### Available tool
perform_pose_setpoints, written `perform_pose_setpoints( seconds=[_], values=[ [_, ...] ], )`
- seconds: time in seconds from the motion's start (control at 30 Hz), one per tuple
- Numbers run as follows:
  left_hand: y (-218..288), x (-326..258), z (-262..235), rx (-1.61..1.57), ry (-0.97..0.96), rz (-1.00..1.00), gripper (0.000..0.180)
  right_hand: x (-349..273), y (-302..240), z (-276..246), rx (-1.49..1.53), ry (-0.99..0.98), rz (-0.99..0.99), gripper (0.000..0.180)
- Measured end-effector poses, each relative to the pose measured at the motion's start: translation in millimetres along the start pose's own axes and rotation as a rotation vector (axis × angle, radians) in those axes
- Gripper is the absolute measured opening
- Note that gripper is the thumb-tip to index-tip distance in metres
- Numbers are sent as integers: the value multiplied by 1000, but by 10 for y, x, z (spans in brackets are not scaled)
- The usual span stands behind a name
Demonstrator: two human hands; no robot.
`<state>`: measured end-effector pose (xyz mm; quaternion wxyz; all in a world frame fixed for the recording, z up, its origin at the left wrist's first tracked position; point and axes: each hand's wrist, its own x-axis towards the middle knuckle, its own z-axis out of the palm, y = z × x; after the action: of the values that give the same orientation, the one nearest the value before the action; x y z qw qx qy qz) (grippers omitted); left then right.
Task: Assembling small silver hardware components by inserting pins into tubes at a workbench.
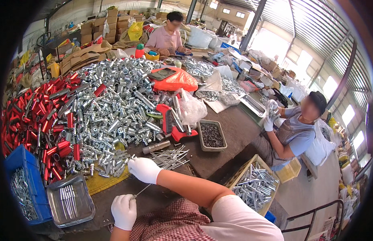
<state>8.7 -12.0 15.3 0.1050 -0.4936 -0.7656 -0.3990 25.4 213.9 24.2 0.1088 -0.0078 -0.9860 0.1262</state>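
Both my hands wear white gloves. Near the table's front edge, my left hand (124,211) is closed round a thin metal rod (142,190), which slants up to the right and passes beneath my right forearm. My right hand (144,170) reaches across to the near edge of a heap of silver metal sleeves (114,108). Its fingers are bent together at the small parts there; what they pinch is too small to make out. Beside that hand lies a loose bundle of thin metal rods (170,158). A yellow cloth (106,182) shows under the heap's front.
Red metal tubes (34,116) heap at left. A steel tray (90,209) with several rods stands by a blue bin (24,154). Right lie a red-black power tool (166,120), a tub of dark screws (211,136) and a crate (234,182). Two co-workers (296,134) sit across and right.
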Motion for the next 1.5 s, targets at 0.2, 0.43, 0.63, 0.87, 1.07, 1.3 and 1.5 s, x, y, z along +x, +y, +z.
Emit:
perform_pose_setpoints(
  seconds=[0.2, 0.43, 0.63, 0.87, 1.07, 1.3, 1.5],
  values=[
    [9, 2, 26, 15, 16, 49, 13, -64, 5, -42, 253, 120, 21, 11],
    [37, 186, 103, 66, 31, 36, 7, -599, -52, -477, 457, 260, 145, 17],
    [-7, 66, 79, 108, -46, -76, 11, -935, -310, -342, 787, 77, 393, 15],
    [-3, 69, 55, 129, -62, -66, 14, -610, -439, -89, 330, 335, -237, 19],
    [4, 118, 44, 139, -93, -58, 14, -537, -384, 6, 260, 309, -278, 14],
    [31, 80, 63, 140, -74, -22, 12, -669, -413, 70, 171, 239, -227, 11],
    [64, 117, 87, 115, -74, -22, 12, -583, -462, -45, 35, 81, -239, 10]
  ],
)
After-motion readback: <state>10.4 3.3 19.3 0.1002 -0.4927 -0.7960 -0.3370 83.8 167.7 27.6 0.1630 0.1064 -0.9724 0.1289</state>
